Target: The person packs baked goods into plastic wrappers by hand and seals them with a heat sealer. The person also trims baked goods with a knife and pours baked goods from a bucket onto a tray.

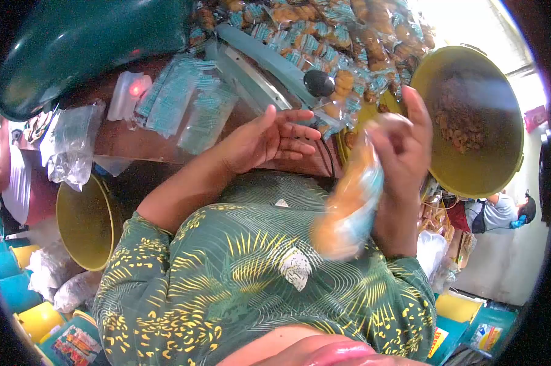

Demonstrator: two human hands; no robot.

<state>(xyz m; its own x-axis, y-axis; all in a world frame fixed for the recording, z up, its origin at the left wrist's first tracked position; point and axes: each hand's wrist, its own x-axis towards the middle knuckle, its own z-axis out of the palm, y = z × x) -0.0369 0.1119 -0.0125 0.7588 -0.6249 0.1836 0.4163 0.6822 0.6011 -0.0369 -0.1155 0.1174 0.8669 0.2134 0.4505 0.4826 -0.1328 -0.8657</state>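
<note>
My right hand (400, 140) pinches the top end of a clear bag of brown food pieces (351, 204), which hangs tilted in front of my chest and is blurred. My left hand (275, 141) is open, palm turned up, with its fingers spread and nothing in it. Just beyond it a long pale blue sealer-like device (263, 55) with a black round knob (318, 83) lies on the brown table (126, 143). Flat printed plastic bags (173, 100) are left of the device.
Many filled bags (342, 36) are heaped at the back. A yellow tub (431, 79) with brown contents stands at the right. Another tub (86, 229) is at the lower left. A dark green object (92, 49) fills the upper left. Another person (501, 212) is at the far right.
</note>
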